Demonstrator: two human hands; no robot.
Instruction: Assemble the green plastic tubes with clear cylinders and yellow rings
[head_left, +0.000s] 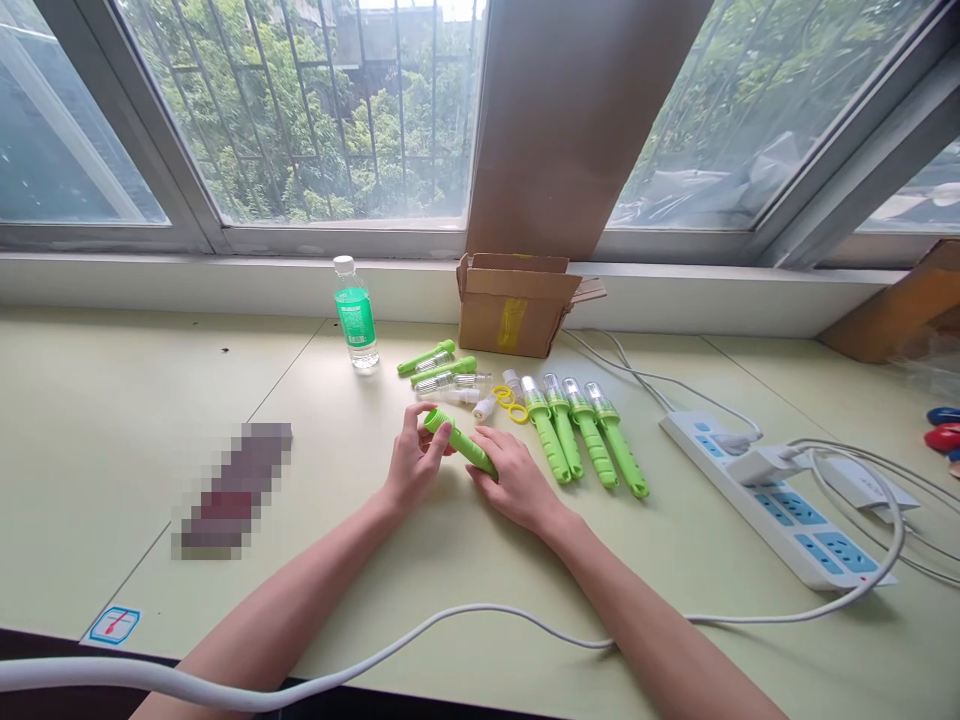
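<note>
A green plastic flashlight handle (469,449) lies slanted between my two hands, its threaded open end up and to the left. My left hand (417,455) is closed around that open end. Fingers of my right hand (517,478) wrap the lower end and hide part of it. Just beyond are more green handles (442,371), clear tubes (435,383), yellow rings (517,413) and a small white part (484,409). Several assembled green flashlights with clear tops (596,440) lie side by side to the right of my right hand.
A water bottle (355,318) and an open cardboard box (514,310) stand near the window ledge. On the right lies a white power strip (772,510) with plugs and cables. A white cable (420,632) crosses the front of the table. A blurred-out object (236,490) is at left.
</note>
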